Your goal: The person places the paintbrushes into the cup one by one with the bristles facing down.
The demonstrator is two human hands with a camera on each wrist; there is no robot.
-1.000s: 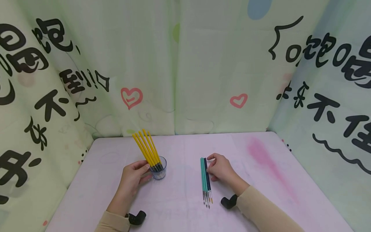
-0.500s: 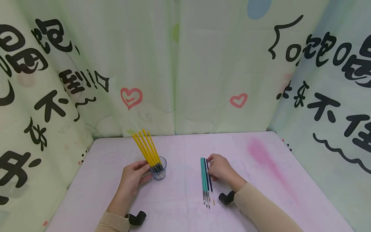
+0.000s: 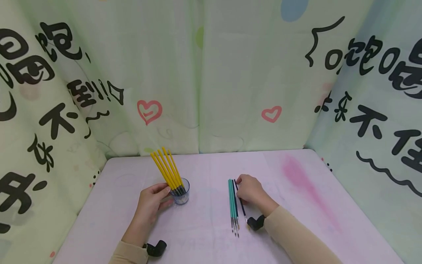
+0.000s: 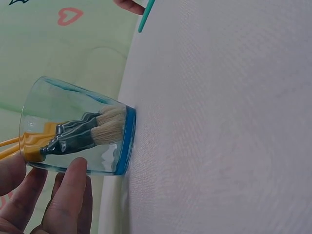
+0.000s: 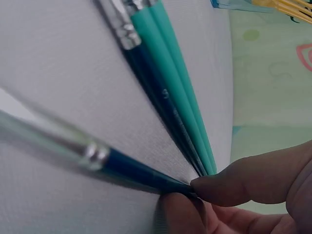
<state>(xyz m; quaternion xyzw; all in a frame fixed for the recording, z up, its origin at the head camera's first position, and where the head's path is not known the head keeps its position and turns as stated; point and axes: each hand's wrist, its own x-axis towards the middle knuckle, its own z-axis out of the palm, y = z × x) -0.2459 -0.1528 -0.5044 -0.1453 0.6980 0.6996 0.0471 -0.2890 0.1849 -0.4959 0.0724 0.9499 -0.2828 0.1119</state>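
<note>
My left hand [image 3: 154,203] holds a clear glass [image 4: 105,163] with a blue base at its side, thumb up at the rim. Several yellow-handled paintbrushes [image 3: 167,168] lean in it, bristles down. On the right, my right hand [image 3: 252,192] pinches the handle end of a dark blue paintbrush [image 5: 131,168] between thumb and finger. That brush slants away from a small row of brushes lying side by side. In the row are green paintbrushes [image 3: 231,205] and another dark blue paintbrush [image 5: 156,97], their metal ferrules toward me.
A pale pink cloth covers the table [image 3: 204,234], with a brighter pink streak [image 3: 306,187] at the right. Light green curtains [image 3: 230,73] with black lettering and hearts stand at the back and both sides. A black wrist camera [image 3: 156,248] sits at each sleeve.
My right hand has drawn the dark blue paintbrush apart from the row, its bristle end swinging right toward the wrist. The left hand and glass have stayed put.
</note>
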